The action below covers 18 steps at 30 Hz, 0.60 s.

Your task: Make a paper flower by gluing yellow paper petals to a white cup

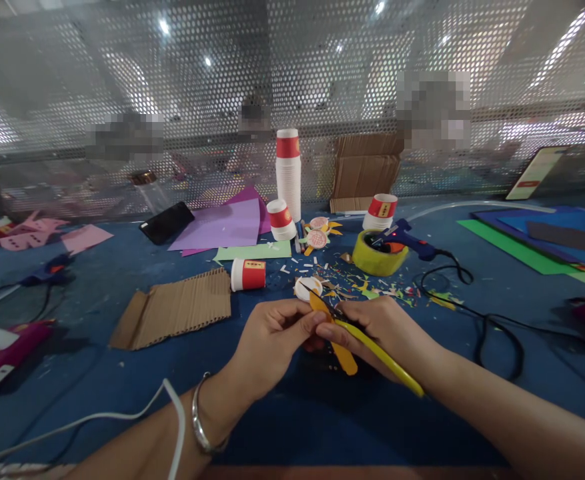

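Observation:
My left hand (283,330) pinches a strip of orange paper (343,358) between thumb and fingers. My right hand (379,333) is closed around yellow-handled scissors (385,357), whose dark blades lie against the upper part of the paper. Both hands meet over the blue table, close to its front. Just beyond the fingertips lies a white paper disc or lid (308,288). A red and white paper cup (249,275) rests on its side beyond my left hand. The finger loops of the scissors are partly hidden by my right hand.
Corrugated cardboard (182,308) lies at left. A glue gun (407,239) rests on a roll of yellow tape (379,257), its black cord running right. Stacked cups (288,177), purple paper (219,223) and paper scraps (367,283) lie farther back. A white cable (175,413) crosses my left forearm.

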Each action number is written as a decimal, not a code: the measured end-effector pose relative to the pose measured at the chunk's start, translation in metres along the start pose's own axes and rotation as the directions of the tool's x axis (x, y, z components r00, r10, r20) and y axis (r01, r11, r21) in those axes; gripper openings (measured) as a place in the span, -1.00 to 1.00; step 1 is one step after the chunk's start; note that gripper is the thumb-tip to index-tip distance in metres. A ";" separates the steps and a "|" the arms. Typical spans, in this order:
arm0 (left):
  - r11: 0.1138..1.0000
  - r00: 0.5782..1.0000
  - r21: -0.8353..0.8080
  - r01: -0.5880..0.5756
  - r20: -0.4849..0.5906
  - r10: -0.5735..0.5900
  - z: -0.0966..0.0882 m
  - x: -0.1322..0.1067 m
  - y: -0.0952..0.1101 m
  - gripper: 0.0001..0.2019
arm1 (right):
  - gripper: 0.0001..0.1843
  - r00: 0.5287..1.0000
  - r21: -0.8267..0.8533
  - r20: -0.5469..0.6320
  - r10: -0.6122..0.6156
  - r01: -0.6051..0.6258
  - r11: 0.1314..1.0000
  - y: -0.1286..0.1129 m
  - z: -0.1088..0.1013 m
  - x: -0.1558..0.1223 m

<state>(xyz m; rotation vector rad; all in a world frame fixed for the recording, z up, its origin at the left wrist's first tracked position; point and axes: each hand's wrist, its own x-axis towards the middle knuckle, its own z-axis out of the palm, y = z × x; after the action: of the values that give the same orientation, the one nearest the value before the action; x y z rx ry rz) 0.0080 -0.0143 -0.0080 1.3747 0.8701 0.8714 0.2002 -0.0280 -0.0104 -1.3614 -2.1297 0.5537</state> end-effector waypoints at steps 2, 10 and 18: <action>1.000 1.000 0.006 0.008 -0.002 -0.008 0.000 0.000 0.000 -0.79 | -0.33 1.000 -0.012 0.015 0.018 -0.018 1.000 0.001 0.000 0.000; 1.000 1.000 0.024 0.004 0.004 -0.004 -0.001 0.003 -0.001 -0.77 | -0.32 1.000 -0.032 0.018 -0.012 0.012 0.999 0.006 0.002 0.003; 1.000 1.000 0.021 0.004 -0.029 -0.004 -0.003 0.007 0.001 -0.78 | -0.35 0.999 -0.043 0.031 0.026 -0.025 0.999 0.004 -0.004 0.008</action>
<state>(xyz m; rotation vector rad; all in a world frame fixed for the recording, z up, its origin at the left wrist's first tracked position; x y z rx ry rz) 0.0078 -0.0069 -0.0066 1.3813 0.9063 0.8829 0.2029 -0.0192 -0.0077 -1.4132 -2.1636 0.5466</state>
